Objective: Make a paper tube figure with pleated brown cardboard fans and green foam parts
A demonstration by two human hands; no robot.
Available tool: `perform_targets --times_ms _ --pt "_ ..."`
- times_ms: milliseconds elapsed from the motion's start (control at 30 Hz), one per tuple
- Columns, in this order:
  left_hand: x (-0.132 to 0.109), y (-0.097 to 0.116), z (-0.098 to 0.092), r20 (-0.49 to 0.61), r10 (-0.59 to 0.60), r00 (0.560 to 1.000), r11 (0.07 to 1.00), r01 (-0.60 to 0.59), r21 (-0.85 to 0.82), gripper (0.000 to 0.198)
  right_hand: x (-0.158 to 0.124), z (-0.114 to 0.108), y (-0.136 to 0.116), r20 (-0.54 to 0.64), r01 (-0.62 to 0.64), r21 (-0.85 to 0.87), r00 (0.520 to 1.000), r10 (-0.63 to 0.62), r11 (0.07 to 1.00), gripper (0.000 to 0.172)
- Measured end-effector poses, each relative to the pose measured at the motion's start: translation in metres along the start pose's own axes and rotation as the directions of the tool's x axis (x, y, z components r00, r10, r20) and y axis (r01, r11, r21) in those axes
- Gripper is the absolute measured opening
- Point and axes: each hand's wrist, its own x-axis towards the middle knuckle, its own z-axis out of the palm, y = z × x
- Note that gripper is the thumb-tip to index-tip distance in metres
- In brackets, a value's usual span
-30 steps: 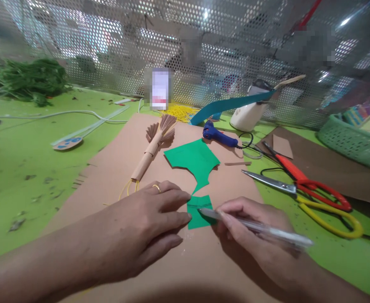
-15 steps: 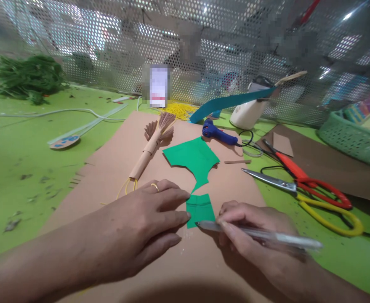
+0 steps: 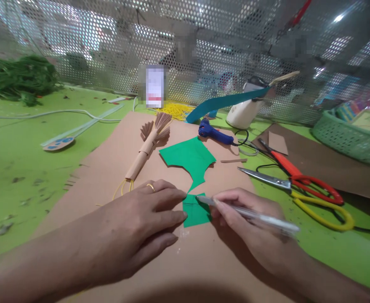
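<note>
A small green paper piece point(image 3: 195, 212) with dark pen lines lies on a brown cardboard sheet point(image 3: 172, 269). My left hand point(image 3: 140, 225) rests flat with fingers stretched out, its fingertips on the left edge of that piece. In my right hand point(image 3: 248, 219) a pen point(image 3: 257, 216) is pinched, slanting left with its tip at the upper part of the piece. A larger green paper cutout point(image 3: 189, 158) with curved edges lies just beyond. To its left is a rolled brown paper figure point(image 3: 143, 151) with pleated fans at the top and yellow strings below.
Scissors point(image 3: 267, 179) with red and yellow handles lie on the right, beside a blue glue gun point(image 3: 215, 132). Behind stand a white container point(image 3: 243, 114) and a phone point(image 3: 155, 86). A green basket point(image 3: 345, 136) is far right, green strands point(image 3: 20, 78) far left.
The pen tip has moved from the lower edge of the small green piece up to its upper part. My left hand stays in place on the piece; the view has shifted slightly.
</note>
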Motion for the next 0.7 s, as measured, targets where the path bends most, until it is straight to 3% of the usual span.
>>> perform_targets --times_ms 700 --pt "0.0009 -0.0003 -0.0005 -0.032 0.030 0.999 0.999 -0.031 -0.026 0.022 -0.0014 0.0010 0.0043 0.003 0.070 0.023 0.998 -0.070 0.997 0.021"
